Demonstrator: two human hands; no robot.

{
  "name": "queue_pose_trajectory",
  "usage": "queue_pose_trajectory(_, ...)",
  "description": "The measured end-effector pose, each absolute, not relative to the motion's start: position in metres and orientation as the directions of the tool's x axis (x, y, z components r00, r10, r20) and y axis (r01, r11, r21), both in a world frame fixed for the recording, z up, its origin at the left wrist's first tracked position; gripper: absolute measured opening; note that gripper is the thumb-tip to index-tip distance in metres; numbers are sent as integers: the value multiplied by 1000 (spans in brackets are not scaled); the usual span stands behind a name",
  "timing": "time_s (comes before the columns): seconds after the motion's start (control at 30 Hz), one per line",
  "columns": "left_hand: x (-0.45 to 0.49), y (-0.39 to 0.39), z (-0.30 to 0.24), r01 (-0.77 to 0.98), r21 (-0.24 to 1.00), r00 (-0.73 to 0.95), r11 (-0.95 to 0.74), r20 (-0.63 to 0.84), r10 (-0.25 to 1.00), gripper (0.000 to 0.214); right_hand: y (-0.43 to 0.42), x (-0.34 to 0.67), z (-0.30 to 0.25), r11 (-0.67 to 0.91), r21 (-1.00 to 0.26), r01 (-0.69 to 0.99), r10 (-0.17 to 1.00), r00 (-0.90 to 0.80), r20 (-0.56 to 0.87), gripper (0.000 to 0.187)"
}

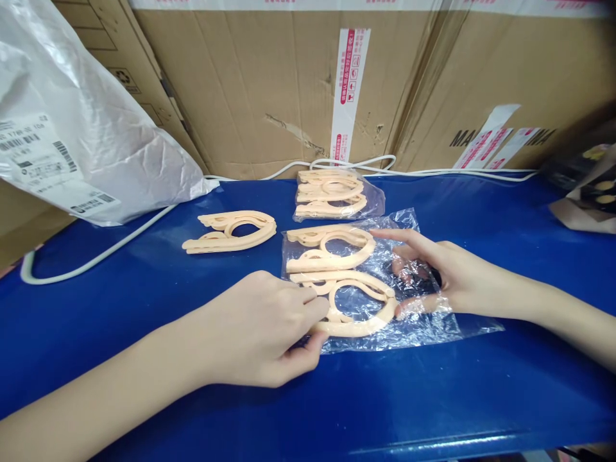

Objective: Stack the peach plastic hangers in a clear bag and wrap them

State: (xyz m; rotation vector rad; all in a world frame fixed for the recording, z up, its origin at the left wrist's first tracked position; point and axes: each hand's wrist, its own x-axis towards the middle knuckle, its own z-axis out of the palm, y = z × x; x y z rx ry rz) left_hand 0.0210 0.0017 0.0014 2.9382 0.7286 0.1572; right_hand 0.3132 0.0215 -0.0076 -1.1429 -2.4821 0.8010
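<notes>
Two peach plastic folding hangers (337, 276) lie in a clear plastic bag (423, 321) on the blue table (192, 385). My left hand (260, 327) pinches the near hanger's left end at the bag's mouth. My right hand (433, 276) reaches into the bag from the right, fingers spread, thumb against the near hanger's right end. Another loose hanger (231, 232) lies to the left. A sealed bag of hangers (332, 192) sits behind.
Large cardboard boxes (269, 83) stand along the back of the table. A white plastic mailing bag (81, 128) with labels leans at the left. A white cable (96, 256) runs along the back edge. Dark packaged items (587, 192) sit at the far right.
</notes>
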Motion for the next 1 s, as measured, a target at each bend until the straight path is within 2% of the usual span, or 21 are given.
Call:
queue_pose_trajectory(0.3, 19, 8, 0, 467, 180, 872, -866, 65, 484, 23, 22, 315, -9, 549, -586, 596, 762, -645, 57, 89)
queue_pose_trajectory(0.43, 15, 18, 0, 471, 162, 859, -867, 140, 493, 29, 24, 316, -8, 563, -593, 576, 752, -655, 78, 85)
queue_pose_trajectory(0.53, 10, 27, 7, 616, 64, 753, -785, 243, 611, 33, 24, 317, -5, 558, -613, 559, 747, -660, 78, 84)
queue_pose_trajectory(0.67, -4, 40, 28, 874, -44, 467, -484, 355, 810, 27, 25, 320, -4, 557, -599, 575, 768, -631, 108, 71)
queue_pose_trajectory(0.73, -16, 48, 38, 899, -74, 433, -432, 297, 851, 30, 26, 322, -4, 578, -551, 602, 775, -617, 139, 62)
queue_pose_trajectory(0.77, -24, 52, 42, 885, -57, 462, -463, 244, 853, 38, 26, 323, -4, 593, -521, 614, 774, -613, 159, 59)
queue_pose_trajectory(0.83, -40, 59, 47, 864, 46, 494, -502, 114, 862, 63, 27, 324, -4, 619, -470, 630, 769, -608, 199, 56)
queue_pose_trajectory(0.9, -54, 66, 48, 885, 117, 454, -450, -8, 891, 79, 27, 325, -4, 635, -439, 636, 766, -593, 247, 52)
queue_pose_trajectory(1.0, -71, 74, 44, 908, 128, 411, -398, -93, 907, 82, 26, 324, -3, 643, -415, 644, 766, -553, 327, 45)
